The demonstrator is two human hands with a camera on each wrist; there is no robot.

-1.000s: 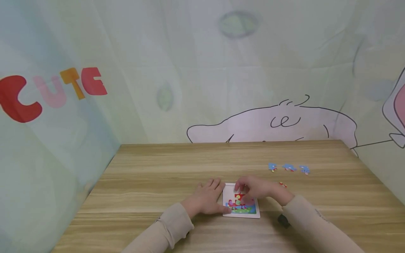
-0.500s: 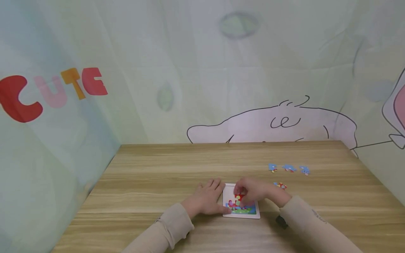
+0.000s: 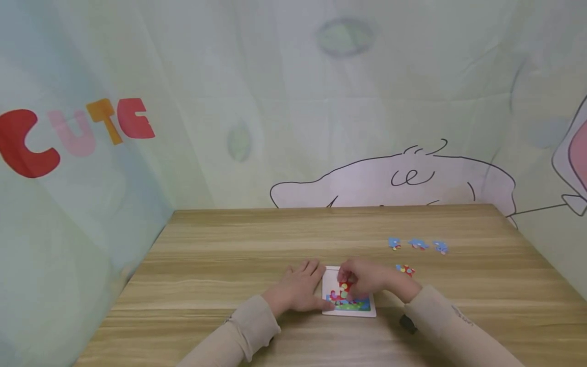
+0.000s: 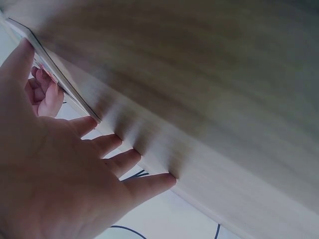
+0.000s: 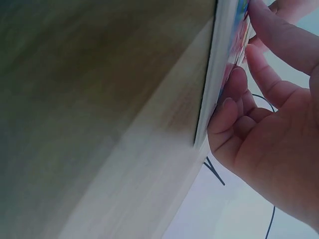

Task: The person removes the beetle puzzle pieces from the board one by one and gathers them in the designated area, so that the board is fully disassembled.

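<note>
A white-framed jigsaw puzzle (image 3: 370, 313) lies flat on the wooden table, its lower part filled with green, blue and red picture. My left hand (image 3: 300, 288) rests spread along its left side, thumb on the lower-left corner and fingertips on the table in the left wrist view. Over the puzzle's right half bends my right hand (image 3: 364, 278), with curled fingers. Its thumb and index finger pinch a red puzzle piece (image 3: 345, 286) with yellow and green dots, partly hidden by the fingers. In the right wrist view the right hand's other fingers (image 5: 224, 117) curl against the frame's edge.
Three blue puzzle pieces (image 3: 418, 243) lie in a row farther back on the right of the table (image 3: 229, 239). A red and yellow piece (image 3: 405, 270) lies just beyond the right wrist. A small black object (image 3: 408, 323) shows beneath the right cuff.
My right hand has shifted slightly left and its forearm has drawn a little nearer, uncovering more of the loose red and yellow piece. The left hand stays in place.
</note>
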